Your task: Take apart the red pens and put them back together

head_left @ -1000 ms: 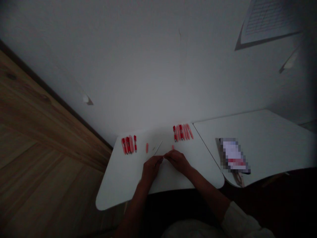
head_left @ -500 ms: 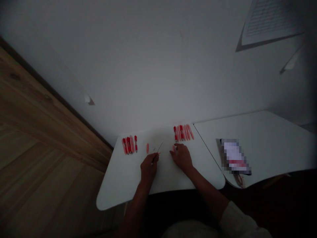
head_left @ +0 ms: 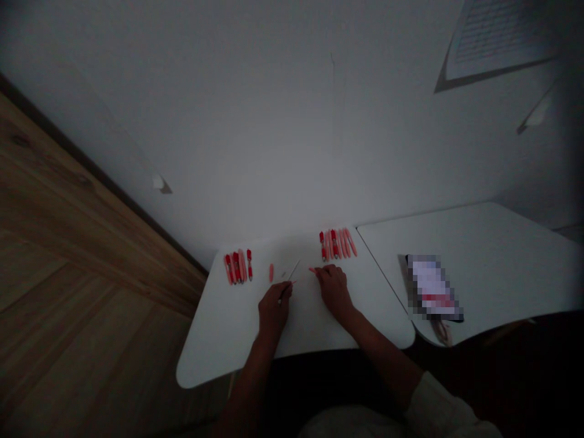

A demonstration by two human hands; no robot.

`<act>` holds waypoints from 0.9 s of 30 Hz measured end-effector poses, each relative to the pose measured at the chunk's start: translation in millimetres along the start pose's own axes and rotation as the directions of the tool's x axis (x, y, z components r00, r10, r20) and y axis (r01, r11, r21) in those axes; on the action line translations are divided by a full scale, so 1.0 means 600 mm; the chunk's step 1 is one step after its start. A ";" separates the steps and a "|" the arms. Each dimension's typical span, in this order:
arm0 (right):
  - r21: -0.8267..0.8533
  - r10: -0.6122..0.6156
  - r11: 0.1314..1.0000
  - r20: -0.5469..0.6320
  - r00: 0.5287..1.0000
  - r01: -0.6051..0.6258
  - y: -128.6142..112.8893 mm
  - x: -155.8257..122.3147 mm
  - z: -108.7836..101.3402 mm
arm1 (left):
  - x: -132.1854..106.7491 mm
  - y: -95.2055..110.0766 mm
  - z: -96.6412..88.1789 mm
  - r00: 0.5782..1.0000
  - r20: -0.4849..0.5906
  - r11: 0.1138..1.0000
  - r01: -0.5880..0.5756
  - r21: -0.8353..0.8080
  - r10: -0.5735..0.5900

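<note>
My left hand (head_left: 274, 310) is closed around a thin pale rod (head_left: 287, 291), whose tip points up and to the right. My right hand (head_left: 334, 291) pinches a small pink piece (head_left: 312, 270) between its fingertips. Both hands rest over the white table (head_left: 228, 350). Beyond them lie two rows of red and pink pen parts (head_left: 237, 267) (head_left: 336, 244). A lone pink tube (head_left: 271, 273) and a thin white stick (head_left: 294, 269) lie between the rows, close to my hands.
A second white table (head_left: 479, 255) adjoins on the right, holding a pixelated packet (head_left: 432, 287). A wooden floor (head_left: 77, 243) spreads to the left, beyond the table's edge. A white wall (head_left: 274, 121) stands behind, with a paper sheet (head_left: 497, 36) high on the right.
My hands have moved apart from where they met at the middle of the table. The thin rod now shows in my left hand, and the pink piece shows at my right fingertips.
</note>
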State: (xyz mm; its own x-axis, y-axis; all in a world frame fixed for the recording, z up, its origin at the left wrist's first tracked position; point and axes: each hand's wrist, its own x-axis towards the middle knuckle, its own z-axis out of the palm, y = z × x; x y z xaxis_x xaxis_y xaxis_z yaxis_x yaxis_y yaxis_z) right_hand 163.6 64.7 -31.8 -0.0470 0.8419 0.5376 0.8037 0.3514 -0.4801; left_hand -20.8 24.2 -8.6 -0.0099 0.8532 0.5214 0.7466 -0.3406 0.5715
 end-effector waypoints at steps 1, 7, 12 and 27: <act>0.060 0.006 0.998 -0.019 1.000 -0.004 0.001 0.002 -0.001 | 0.000 0.000 0.000 1.000 0.003 1.000 0.005 -0.001 -0.005; 0.468 0.023 0.883 -0.011 1.000 -0.016 -0.006 0.004 -0.010 | 0.000 0.003 0.000 1.000 -0.007 1.000 -0.006 0.010 0.006; 0.781 0.153 0.547 0.262 0.953 -0.302 -0.019 0.004 -0.012 | 0.002 0.005 -0.001 1.000 -0.008 1.000 -0.008 0.021 0.008; 0.880 0.251 -0.048 0.469 0.847 -0.473 -0.011 0.012 -0.010 | 0.003 0.017 -0.008 0.998 0.001 0.996 -0.067 -0.052 0.067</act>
State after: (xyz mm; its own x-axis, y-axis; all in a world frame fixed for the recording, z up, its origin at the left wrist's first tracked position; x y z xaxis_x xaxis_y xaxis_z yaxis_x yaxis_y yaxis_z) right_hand 161.4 65.8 -20.4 -0.1159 0.9932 0.0096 -0.5380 -0.0547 -0.8412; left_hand -16.5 20.6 1.2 0.0412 0.8288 0.5581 0.7102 -0.4172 0.5671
